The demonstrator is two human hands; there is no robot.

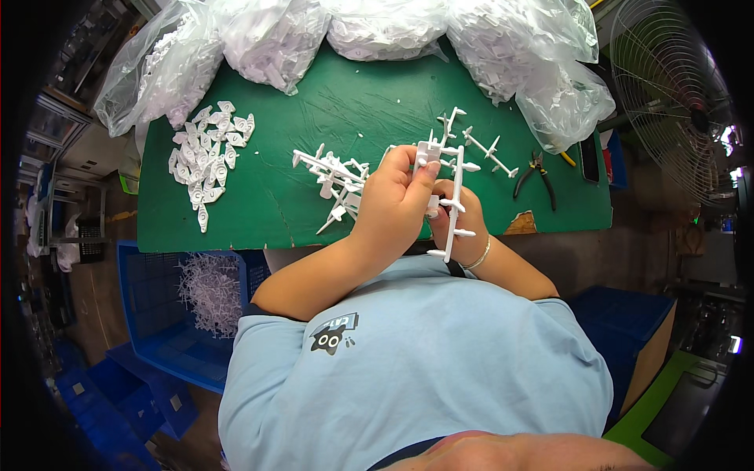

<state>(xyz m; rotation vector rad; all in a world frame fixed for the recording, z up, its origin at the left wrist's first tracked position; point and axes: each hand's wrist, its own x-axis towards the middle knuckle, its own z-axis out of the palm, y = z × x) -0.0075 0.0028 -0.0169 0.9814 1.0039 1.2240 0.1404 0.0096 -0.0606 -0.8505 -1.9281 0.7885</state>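
Note:
Both hands hold a white plastic sprue (pixel 458 177), a runner with small parts sticking out, over the near edge of the green table. My left hand (pixel 395 196) pinches a small flat part at its upper end between thumb and fingers. Behind and below it, my right hand (pixel 470 224) grips the lower section; the runner partly hides its fingers. A tangle of white sprues (pixel 339 184) lies left of my left hand. Beyond the right hand lies another thin runner (pixel 491 151). Dark-handled nippers (pixel 536 177) rest on the table farther right.
Loose white parts (pixel 204 157) form a pile on the table's left. Clear bags (pixel 385 31) of white parts line the far edge. A blue crate (pixel 145 314) with scrap runners (pixel 210 294) stands below left. A wire-caged fan (pixel 667 94) stands at right.

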